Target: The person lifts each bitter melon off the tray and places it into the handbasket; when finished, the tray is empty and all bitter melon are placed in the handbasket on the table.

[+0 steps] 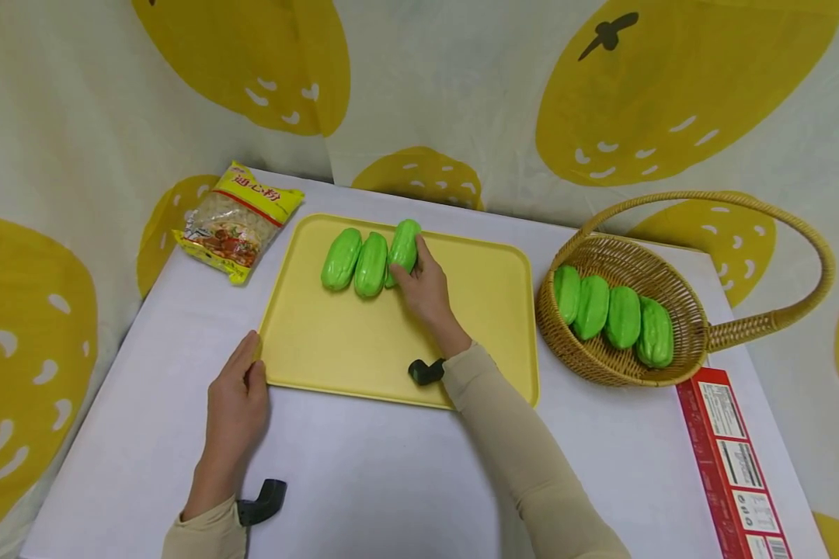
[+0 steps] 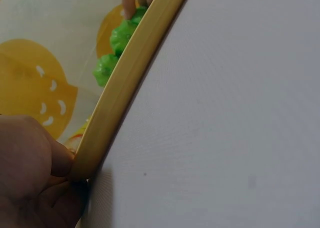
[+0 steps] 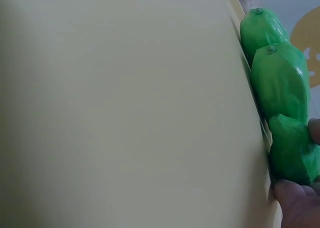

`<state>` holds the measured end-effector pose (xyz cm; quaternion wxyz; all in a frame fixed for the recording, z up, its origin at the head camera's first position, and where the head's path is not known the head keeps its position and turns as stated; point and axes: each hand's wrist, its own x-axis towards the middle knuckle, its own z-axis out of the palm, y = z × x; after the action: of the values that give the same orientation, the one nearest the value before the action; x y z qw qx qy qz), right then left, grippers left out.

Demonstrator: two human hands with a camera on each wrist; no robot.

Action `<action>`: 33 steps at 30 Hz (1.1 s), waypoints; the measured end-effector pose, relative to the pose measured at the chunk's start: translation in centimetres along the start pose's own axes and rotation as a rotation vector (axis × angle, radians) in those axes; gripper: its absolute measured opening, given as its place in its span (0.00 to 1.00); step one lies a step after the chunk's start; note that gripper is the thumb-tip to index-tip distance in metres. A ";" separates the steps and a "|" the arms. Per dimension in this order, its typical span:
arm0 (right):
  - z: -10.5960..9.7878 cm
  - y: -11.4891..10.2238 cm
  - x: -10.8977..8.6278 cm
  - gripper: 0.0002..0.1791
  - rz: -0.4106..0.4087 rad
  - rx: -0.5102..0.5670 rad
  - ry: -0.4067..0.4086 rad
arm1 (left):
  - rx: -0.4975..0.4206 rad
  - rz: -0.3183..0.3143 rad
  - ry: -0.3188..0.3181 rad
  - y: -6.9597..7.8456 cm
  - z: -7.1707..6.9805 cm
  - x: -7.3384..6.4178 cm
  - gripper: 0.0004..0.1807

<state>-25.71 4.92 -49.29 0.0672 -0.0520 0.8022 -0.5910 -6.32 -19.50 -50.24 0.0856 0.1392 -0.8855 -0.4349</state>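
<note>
My right hand (image 1: 426, 287) holds a glossy green ribbed piece (image 1: 403, 242), oblong like a plastic vegetable, between thumb and fingers over the tray's back half. Directly left of it, two similar green pieces (image 1: 371, 265) lie side by side on the yellow tray (image 1: 308, 341). The right wrist view shows the held piece (image 3: 290, 150) lined up with the other two. At the tray's front left corner, my left hand (image 1: 238, 396) touches the rim with extended fingers and thumb. Part of those fingers is hidden in the left wrist view, below the tray rim (image 2: 115, 100).
To the right stands a wicker basket (image 1: 601, 369) with a tall handle, holding several more green pieces (image 1: 624, 317). A yellow food packet (image 1: 238, 220) lies behind the tray's left side. Near the table's right edge is a red box (image 1: 737, 466). Patterned cloth hangs behind the table.
</note>
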 end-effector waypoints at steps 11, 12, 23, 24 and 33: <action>-0.6 -0.7 -0.3 0.43 0.021 -0.004 -0.017 | 0.008 -0.004 -0.001 0.0 0.2 0.1 0.28; -0.7 -0.8 -0.3 0.43 0.020 -0.004 -0.015 | 0.012 -0.005 0.000 0.0 0.2 0.2 0.28; -1.7 -1.7 -1.3 0.42 -0.007 0.052 -0.037 | 0.018 -0.004 0.006 0.0 0.2 0.4 0.28; -1.8 -1.8 -1.4 0.42 -0.010 0.063 -0.041 | 0.018 -0.003 0.006 0.1 0.2 0.4 0.28; -2.8 -2.1 -3.1 0.42 -0.056 0.117 -0.060 | 0.017 -0.012 0.002 -0.1 0.1 0.1 0.28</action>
<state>-23.14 7.49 -46.35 0.0777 -0.0882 0.7621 -0.6368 -6.43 -19.50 -50.35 0.0825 0.1456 -0.8883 -0.4277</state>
